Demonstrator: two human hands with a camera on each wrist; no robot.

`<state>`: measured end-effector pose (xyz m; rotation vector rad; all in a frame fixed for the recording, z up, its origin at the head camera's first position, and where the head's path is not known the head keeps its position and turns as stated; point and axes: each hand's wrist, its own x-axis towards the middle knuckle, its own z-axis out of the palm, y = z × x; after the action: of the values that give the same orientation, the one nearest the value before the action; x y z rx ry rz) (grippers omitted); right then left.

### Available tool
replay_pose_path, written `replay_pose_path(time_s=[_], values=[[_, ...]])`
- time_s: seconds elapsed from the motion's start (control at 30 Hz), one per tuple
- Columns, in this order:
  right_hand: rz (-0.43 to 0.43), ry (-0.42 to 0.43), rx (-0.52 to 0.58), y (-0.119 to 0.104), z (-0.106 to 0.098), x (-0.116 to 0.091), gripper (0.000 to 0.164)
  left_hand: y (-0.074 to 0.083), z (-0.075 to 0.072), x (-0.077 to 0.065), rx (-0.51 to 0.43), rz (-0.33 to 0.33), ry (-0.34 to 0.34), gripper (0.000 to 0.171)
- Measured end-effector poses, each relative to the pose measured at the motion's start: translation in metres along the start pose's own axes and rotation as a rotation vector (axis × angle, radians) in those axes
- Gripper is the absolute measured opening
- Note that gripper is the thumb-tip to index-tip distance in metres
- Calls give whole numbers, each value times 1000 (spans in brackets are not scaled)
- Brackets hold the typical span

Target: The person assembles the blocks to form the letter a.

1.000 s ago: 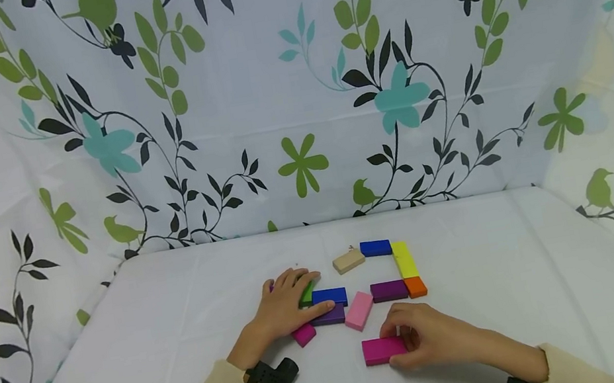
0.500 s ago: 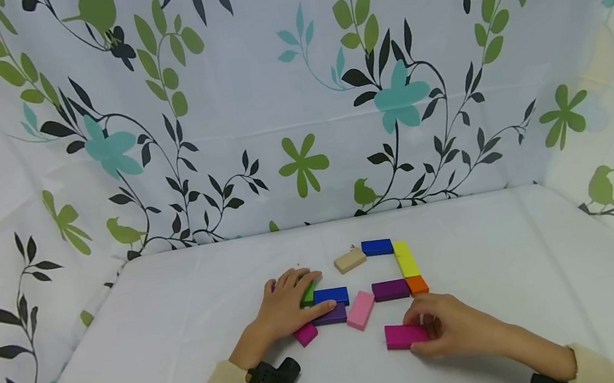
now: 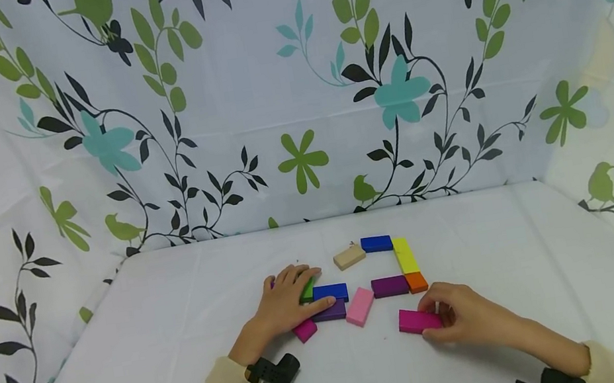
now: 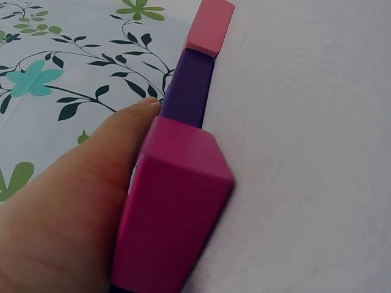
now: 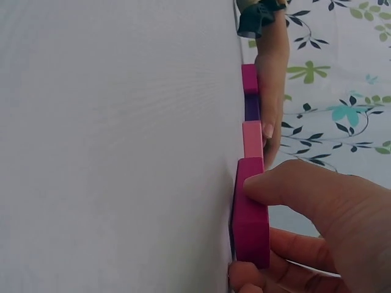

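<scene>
My right hand [image 3: 468, 313] pinches a magenta block [image 3: 414, 320] between thumb and fingers, close to the white cloth, below the orange block [image 3: 416, 282]. The right wrist view shows the thumb lying across the magenta block [image 5: 250, 223]. My left hand [image 3: 283, 306] rests spread over several blocks, its fingers extended. Partly under it are a green block [image 3: 306, 290], a blue block [image 3: 330, 293] and a dark purple block [image 3: 329, 311]. Another magenta block [image 3: 305, 331] pokes out beneath the palm; in the left wrist view this magenta block [image 4: 174, 213] stands large beside the thumb.
A pink block [image 3: 359, 307] lies slanted between the hands. Behind it are a purple block [image 3: 390, 286], a yellow block [image 3: 404, 255], a second blue block [image 3: 376, 244] and a plain wooden block [image 3: 349, 257]. A leaf-patterned curtain [image 3: 290, 87] hangs behind the table.
My right hand has moved right and away from me with the magenta block, which has turned slightly. My left hand has stayed in place on the blocks.
</scene>
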<state>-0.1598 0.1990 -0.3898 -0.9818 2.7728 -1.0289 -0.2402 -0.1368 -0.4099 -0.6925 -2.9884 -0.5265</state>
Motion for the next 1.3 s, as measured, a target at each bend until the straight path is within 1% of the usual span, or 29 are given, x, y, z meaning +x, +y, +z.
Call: replay_pose_path(time_s=[0.2,0.47,0.7,0.93,1.13,1.3], values=[[34,8,-18,1,-3,0,28,0,1,0,-2,-4,1,68],[143,-15,-25,0,-6,0,30,0,-2,-1,-4,-5,6,67],[210,-20,-15,-2,-9,-2,30,-1,-1,1,2,-1,-5,69],[248,-3,-12,1,-11,-4,30,-1,0,0,-2,-2,-15,69],[278,33,-33,3,-12,-4,32,-1,0,0,2,2,-10,70],[315,52,-25,4,-13,-4,36,-1,-1,0,-1,2,-13,70]])
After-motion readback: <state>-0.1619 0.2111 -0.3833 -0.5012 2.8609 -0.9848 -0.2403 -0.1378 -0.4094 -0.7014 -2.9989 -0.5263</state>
